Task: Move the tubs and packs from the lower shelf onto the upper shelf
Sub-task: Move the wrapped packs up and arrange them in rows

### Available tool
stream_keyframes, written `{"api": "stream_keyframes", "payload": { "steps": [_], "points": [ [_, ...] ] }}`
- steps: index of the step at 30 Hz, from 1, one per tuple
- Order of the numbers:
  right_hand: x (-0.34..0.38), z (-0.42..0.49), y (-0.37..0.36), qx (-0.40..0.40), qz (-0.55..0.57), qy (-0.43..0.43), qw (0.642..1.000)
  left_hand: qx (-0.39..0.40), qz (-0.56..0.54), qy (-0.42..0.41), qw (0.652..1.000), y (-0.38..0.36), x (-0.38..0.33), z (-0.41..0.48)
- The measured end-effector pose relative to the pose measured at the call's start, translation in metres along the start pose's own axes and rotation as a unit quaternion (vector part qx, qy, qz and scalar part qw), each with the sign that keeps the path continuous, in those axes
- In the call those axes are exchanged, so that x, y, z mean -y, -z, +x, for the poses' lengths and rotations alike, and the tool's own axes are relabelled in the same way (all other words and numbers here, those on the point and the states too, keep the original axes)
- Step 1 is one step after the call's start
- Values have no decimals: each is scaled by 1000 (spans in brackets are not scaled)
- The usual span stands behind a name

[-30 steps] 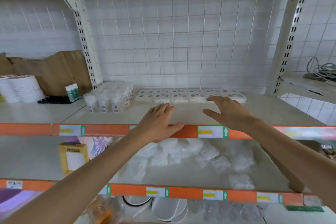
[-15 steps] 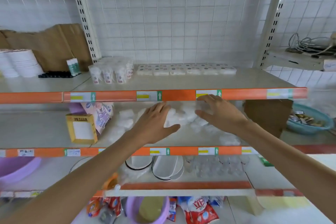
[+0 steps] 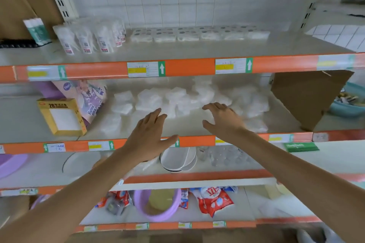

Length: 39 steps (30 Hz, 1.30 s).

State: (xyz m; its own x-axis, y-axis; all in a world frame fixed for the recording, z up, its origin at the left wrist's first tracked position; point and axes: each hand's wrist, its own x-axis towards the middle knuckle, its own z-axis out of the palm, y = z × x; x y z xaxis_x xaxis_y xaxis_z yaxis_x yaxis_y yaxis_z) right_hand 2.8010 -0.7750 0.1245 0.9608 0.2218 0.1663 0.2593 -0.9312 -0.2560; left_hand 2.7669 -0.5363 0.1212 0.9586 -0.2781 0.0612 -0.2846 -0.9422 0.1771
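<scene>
Head view: tubs (image 3: 88,38) already on upper shelf (image 3: 197,50); packs (image 3: 150,98) left on lower shelf (image 3: 188,124). My left hand (image 3: 150,134), right hand (image 3: 223,122) near them, fingers spread, empty.

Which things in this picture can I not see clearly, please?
- Head view: white packs blurred, count unclear.
- Head view: price label print too small to read.
- Head view: blue basin partly hidden behind cardboard sheet.
- Head view: right hand hides some packs behind it.
</scene>
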Motion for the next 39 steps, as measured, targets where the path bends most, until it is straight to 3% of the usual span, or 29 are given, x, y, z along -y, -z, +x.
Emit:
{"api": "stream_keyframes", "payload": {
  "steps": [5, 18, 22, 26, 39],
  "points": [
    [-27, 41, -48, 13, -8, -46, 999, -21, -32, 40, 998, -34, 15, 57],
    [-84, 173, -105, -50, -20, -88, 995, -90, -27, 72, 993, -86, 33, 213],
    [-97, 178, -119, -66, -2, -57, 996, -57, -44, 73, 995, -95, 42, 226],
    [-97, 177, -121, -108, 44, -29, 993, -92, -88, 38, 991, -94, 44, 225],
    [-85, 173, -106, -114, 101, -69, 986, -118, -174, 29, 977, -93, 46, 213]
  ]
}}
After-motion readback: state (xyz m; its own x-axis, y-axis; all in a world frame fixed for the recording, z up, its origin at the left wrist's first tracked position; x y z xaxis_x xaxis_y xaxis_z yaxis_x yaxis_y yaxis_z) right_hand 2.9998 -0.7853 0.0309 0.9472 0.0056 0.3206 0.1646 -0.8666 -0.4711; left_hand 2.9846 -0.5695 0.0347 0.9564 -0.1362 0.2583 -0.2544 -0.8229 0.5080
